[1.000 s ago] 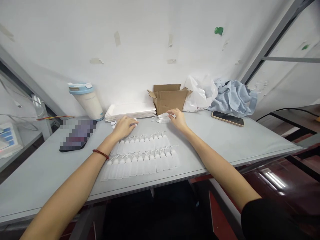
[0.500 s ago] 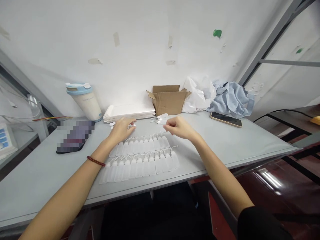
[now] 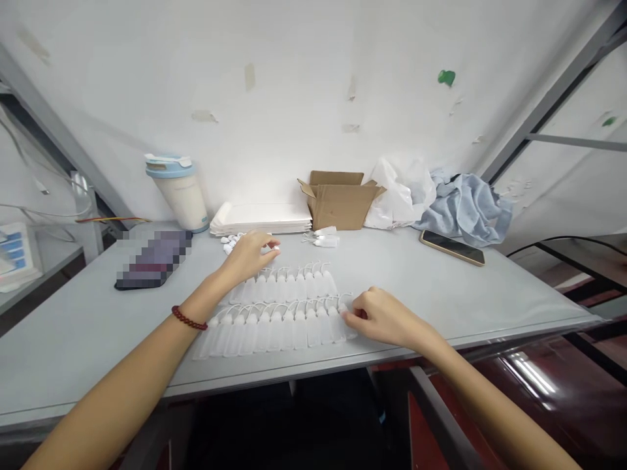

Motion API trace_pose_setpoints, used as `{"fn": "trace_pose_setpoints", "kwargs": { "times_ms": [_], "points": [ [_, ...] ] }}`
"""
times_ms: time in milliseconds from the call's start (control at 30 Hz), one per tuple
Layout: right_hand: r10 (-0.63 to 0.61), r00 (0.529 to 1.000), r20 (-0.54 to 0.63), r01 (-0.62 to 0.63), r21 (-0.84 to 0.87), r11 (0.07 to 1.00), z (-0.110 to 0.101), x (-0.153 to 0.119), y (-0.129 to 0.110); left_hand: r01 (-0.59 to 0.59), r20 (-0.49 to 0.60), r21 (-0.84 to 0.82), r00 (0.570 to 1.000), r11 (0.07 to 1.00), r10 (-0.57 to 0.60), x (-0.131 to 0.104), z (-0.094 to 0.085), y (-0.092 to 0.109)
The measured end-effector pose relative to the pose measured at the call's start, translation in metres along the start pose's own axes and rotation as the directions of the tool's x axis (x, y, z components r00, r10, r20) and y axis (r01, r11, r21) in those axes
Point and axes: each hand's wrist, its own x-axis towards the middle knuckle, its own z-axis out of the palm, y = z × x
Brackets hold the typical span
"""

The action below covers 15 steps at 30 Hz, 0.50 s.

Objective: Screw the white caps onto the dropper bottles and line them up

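Two rows of small frosted white bottle-like pieces with thin white loops lie on the grey table: a back row (image 3: 294, 285) and a front row (image 3: 274, 333). My right hand (image 3: 379, 316) is closed at the right end of the front row, its fingertips on the top of the last piece. My left hand (image 3: 249, 256), a red beaded bracelet on its wrist, hovers over the back row's left part. Its thumb and index finger pinch a small white piece (image 3: 277, 248), mostly hidden. Beside that hand sits a pile of small white parts (image 3: 230, 242).
More capped white pieces (image 3: 326, 241) lie before an open cardboard box (image 3: 343, 205). Behind are stacked white trays (image 3: 264, 219), a plastic bag (image 3: 399, 192) and blue cloth (image 3: 473, 209). A phone (image 3: 453, 248) lies right; a tumbler (image 3: 181, 199) and a blurred dark item (image 3: 157, 258) are left.
My right hand has come down from beside the loose pieces near the box to the front row's right end. My left hand stays near the small white parts. The view has shifted slightly.
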Motion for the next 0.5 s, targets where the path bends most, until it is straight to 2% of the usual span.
{"fn": "trace_pose_setpoints", "kwargs": {
  "times_ms": [200,333,400,500],
  "points": [
    [0.088,0.996,-0.003,-0.088,0.042,0.995,0.001,-0.001,0.009,0.078,0.044,-0.099,0.996,0.992,-0.074,0.000,-0.012,0.006],
    [0.154,0.983,-0.099,-0.138,0.152,0.979,-0.012,0.000,0.013,0.144,0.078,-0.212,0.988,0.967,-0.130,-0.002,-0.023,0.017],
    [0.164,0.968,-0.188,-0.111,0.263,0.958,-0.020,0.011,0.008,0.206,0.127,-0.315,0.977,0.927,-0.173,-0.003,-0.027,0.025],
    [0.111,0.942,-0.316,0.038,0.430,0.902,-0.026,0.047,-0.009,0.286,0.197,-0.507,0.957,0.813,-0.214,-0.006,-0.034,0.036]
  ]
}}
